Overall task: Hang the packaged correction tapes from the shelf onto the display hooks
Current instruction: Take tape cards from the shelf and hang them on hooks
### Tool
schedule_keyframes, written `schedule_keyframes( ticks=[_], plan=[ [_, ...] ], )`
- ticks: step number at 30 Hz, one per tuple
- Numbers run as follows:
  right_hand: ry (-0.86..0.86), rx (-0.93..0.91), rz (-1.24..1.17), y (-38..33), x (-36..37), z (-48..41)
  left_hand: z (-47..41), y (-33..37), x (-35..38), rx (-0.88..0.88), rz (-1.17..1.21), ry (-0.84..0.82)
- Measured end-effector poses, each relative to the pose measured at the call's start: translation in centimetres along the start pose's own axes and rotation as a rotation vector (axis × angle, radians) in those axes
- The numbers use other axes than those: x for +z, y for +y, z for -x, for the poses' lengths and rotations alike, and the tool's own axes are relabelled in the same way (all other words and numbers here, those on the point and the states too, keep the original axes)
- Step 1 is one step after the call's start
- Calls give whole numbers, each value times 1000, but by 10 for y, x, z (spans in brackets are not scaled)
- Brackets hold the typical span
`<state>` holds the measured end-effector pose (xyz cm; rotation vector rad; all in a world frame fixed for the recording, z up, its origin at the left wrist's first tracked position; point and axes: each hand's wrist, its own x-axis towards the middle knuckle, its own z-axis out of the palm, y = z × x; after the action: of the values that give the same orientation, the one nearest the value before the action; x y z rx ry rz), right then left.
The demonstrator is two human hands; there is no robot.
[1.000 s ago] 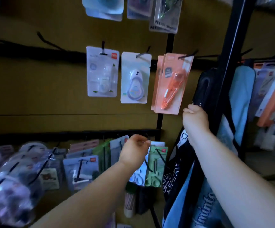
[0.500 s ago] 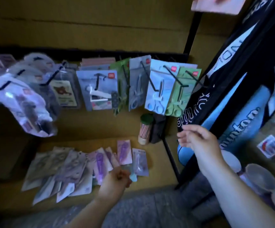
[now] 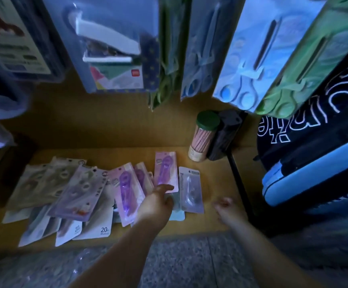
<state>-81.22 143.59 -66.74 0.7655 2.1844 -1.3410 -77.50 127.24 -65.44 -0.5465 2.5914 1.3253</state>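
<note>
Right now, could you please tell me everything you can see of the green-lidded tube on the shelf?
The tube is a clear, plastic-looking cylinder with a round dark green lid. It is packed with thin pink sticks, perhaps pencils, and has a pale label band at its base. It stands on its base on the wooden shelf, at the back right, close beside a dark holder on its right.

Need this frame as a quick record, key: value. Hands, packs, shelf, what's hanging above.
correction tape packs: overlapping pile lying flat on the shelf
left hand: over the pile, at the lower edge of the pink pack; no grip visible
right hand: loosely curled, empty, above the shelf
hanging above: blue scissors pack, green scissors pack
also: green-lidded pencil jar at the shelf's back
</note>
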Motion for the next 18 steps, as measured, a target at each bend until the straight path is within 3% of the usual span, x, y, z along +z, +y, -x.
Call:
schedule_keyframes(
  ticks=[4, 8, 18],
  plan=[
    [-44, 2, 2, -2, 26, -18, -21, -6, 12, 142, -410, -180],
    [-47, 33, -12, 0, 38, -31, -25, -30, 19, 133, -675, -207],
    [-33, 57, 13, -2, 59, -51, -25, -37, 19, 142, -727, -231]
  ],
)
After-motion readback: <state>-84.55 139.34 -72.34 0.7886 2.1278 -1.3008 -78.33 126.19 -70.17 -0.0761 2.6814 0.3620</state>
